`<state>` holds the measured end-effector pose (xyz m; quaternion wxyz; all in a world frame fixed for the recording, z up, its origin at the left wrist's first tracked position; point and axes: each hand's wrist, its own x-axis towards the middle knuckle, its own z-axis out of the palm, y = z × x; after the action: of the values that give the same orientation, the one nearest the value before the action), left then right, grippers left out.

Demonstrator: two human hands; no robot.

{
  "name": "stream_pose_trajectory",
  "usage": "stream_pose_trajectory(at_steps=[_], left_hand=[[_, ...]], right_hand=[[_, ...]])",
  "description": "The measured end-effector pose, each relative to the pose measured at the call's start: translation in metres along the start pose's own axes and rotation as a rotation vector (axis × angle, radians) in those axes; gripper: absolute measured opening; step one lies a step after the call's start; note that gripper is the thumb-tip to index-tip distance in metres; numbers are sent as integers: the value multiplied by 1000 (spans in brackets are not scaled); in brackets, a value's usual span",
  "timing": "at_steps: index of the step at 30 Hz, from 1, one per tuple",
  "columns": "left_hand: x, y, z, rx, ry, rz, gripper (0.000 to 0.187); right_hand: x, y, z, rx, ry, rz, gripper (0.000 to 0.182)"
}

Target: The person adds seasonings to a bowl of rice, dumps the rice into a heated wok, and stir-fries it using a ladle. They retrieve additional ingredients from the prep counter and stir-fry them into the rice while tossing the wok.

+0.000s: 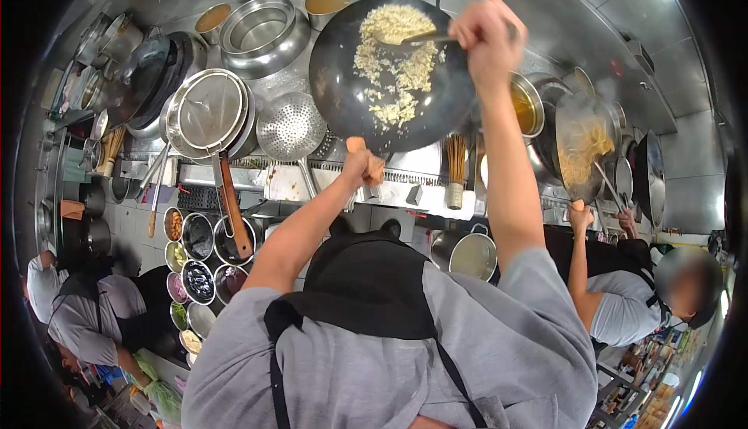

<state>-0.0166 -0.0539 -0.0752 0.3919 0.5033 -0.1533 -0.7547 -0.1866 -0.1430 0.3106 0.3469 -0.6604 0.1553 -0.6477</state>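
A large dark wok (343, 78) is tilted in front of me, with pale yellow-white fried rice (417, 70) spread over its middle and upper part. My left hand (365, 165) is wrapped round a tan cloth or grip at the wok's near edge. Above the wok's right side, my right hand (489, 30) is closed round the handle of a metal ladle (425, 38), its bowl resting in the rice. My right fingers are slightly blurred.
Left of the wok are a perforated ladle (291, 127), strainers (209, 111), steel pots (261, 28) and ingredient bowls (199, 277). A bamboo brush (455, 172) lies nearer. On the right a co-worker (631, 296) holds a steaming wok (580, 144). Another person (97, 304) stands left.
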Motion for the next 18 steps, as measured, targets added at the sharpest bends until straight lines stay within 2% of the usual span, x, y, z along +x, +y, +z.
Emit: stream_pose_trajectory(at_steps=[1, 3, 5, 6, 7, 8, 9, 10, 11, 13, 16, 18], left_hand=[[-6, -8, -5, -66, -29, -44, 16], [-18, -18, -4, -157, 69, 11, 14], [-32, -3, 14, -285, 56, 47, 12], [-39, 18, 27, -294, 70, 45, 12], [-38, 33, 36, -299, 85, 43, 11], [-13, 30, 34, -270, 46, 41, 11], [4, 31, 34, -185, 16, 91, 13], [1, 45, 46, -169, 40, 61, 17], [33, 38, 41, -194, 56, 55, 20], [35, 52, 52, -119, 73, -2, 20], [30, 53, 47, -68, 38, -2, 23], [21, 50, 47, -150, -2, 41, 26]], right_hand=[[-17, -23, -1, 13, -14, 24, 40], [-61, -62, -2, -17, -11, 93, 56], [-135, -64, 4, 19, 197, 422, 51], [-171, -66, 7, 60, 312, 575, 56], [-221, -52, -4, 364, 610, 987, 47], [-222, -53, 12, 636, 621, 1281, 35], [-253, -27, 6, 749, 588, 1399, 30], [-277, 1, -9, 712, 543, 1459, 29], [-285, 21, -27, 675, 495, 1524, 27], [-245, 20, -44, 694, 417, 1494, 26], [-214, -27, -34, 216, 235, 1430, 33], [-212, -31, -36, -154, 117, 1341, 38]])
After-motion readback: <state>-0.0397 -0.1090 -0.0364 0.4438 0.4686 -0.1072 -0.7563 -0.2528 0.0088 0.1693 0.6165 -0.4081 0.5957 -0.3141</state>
